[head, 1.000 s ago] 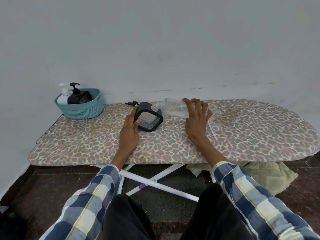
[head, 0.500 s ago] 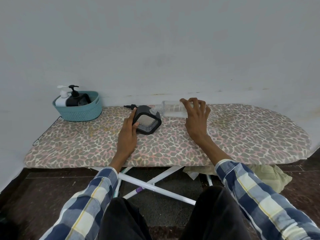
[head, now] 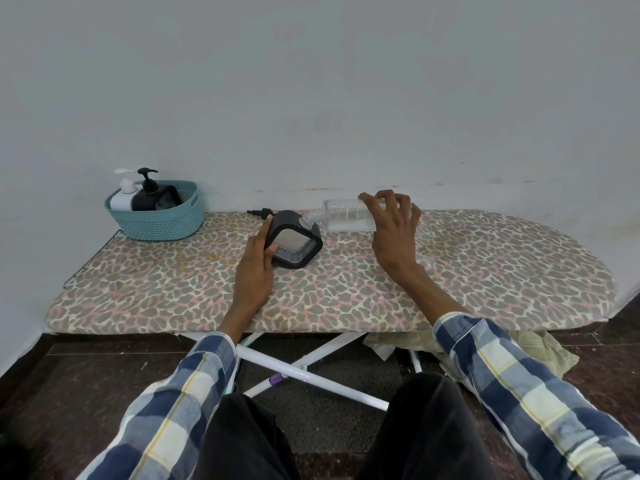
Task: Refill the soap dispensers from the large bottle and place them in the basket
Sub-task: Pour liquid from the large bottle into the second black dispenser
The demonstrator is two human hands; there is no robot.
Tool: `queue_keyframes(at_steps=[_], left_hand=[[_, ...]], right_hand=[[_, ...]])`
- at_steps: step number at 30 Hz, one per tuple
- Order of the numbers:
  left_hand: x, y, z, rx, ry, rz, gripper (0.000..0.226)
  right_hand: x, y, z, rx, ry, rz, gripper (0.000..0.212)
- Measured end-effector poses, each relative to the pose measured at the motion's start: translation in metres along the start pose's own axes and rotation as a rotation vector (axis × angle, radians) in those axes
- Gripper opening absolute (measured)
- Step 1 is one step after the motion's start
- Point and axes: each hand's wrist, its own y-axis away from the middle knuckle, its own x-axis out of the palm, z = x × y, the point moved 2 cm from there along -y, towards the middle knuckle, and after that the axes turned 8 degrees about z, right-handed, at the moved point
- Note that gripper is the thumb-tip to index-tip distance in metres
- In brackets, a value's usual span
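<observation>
Pouring is the step now: the right hand (head: 393,230) grips the big clear plastic bottle (head: 341,215), tipped into the black square soap dispenser (head: 294,243), which the left hand (head: 258,259) holds steady. Next, cap it (pump lies at 11 o'clock) and carry it to the teal woven basket (head: 159,221) at 9 o'clock.

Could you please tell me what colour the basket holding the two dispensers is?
The basket is teal, seen clearly in the head view.
</observation>
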Motion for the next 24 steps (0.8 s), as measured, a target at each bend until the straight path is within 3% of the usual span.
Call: queue_keyframes(at_steps=[24], left_hand=[[-0.002,0.003,-0.005,-0.003,0.017,0.004,0.054]], right_hand=[[-0.008,-0.015,-0.001,-0.067,0.071,-0.017,0.105]])
